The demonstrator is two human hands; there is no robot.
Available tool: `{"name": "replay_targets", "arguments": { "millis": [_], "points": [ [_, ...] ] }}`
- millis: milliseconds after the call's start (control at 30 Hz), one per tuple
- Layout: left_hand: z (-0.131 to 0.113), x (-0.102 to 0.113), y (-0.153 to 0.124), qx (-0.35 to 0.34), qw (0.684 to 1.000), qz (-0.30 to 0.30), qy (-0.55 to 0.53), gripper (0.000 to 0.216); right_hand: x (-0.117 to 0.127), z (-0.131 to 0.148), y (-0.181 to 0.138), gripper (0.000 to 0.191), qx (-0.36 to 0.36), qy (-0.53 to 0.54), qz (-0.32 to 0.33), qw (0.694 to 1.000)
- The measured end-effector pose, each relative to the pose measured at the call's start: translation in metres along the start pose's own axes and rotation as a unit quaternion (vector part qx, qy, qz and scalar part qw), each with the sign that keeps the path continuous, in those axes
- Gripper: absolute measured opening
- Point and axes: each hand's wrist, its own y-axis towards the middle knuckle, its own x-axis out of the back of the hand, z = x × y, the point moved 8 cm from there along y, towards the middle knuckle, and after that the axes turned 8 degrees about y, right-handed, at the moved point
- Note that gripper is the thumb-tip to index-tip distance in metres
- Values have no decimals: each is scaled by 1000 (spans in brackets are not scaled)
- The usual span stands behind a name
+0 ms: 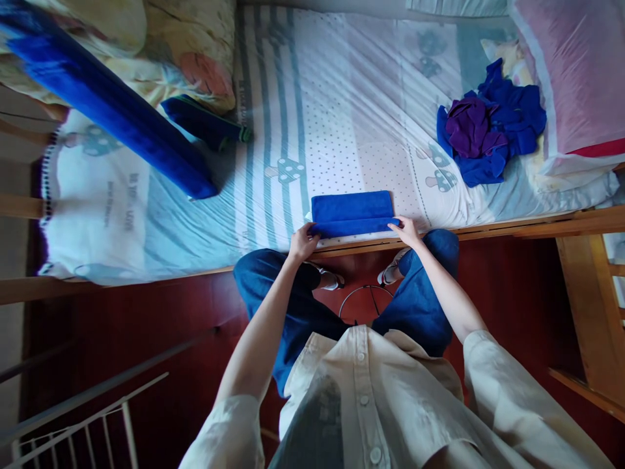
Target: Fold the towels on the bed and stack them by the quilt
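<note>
A blue towel [350, 206] lies partly folded at the front edge of the bed, its near edge turned up into a narrow strip. My left hand [303, 243] pinches the left end of that strip. At the opposite end, my right hand [406, 231] grips the corner between thumb and fingers. On the right of the bed sits a crumpled pile of blue cloths [520, 117] with a purple cloth [471, 127] on top. A long blue folded or rolled cloth [112, 117] lies slanting at the left, beside a smaller dark blue folded cloth [202, 122].
The patterned bed sheet [332, 124] stretches beneath everything. A pink pillow [571, 71] stands at the right, and yellow bedding [190, 39] is heaped at the back left. The wooden bed rail [527, 228] runs along the front. A white metal rack [97, 423] is at lower left.
</note>
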Motion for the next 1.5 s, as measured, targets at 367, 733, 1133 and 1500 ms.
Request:
{"name": "replay_targets", "arguments": {
  "millis": [367, 733, 1133, 1500],
  "points": [
    [26, -7, 6, 130, 983, -57, -117, 37, -2, -6, 12, 52, -8, 60, -76, 995],
    [26, -5, 0, 135, 986, -61, -72, 32, -4, -18, 13, 51, -21, 24, -70, 997],
    [28, -7, 1, 137, 987, -63, -65, 33, -3, -16, 13, 52, -20, 8, -76, 997],
    [28, -6, -1, 130, 988, -67, -50, 30, -2, -17, 13, 51, -19, 2, -78, 997]
  ]
}}
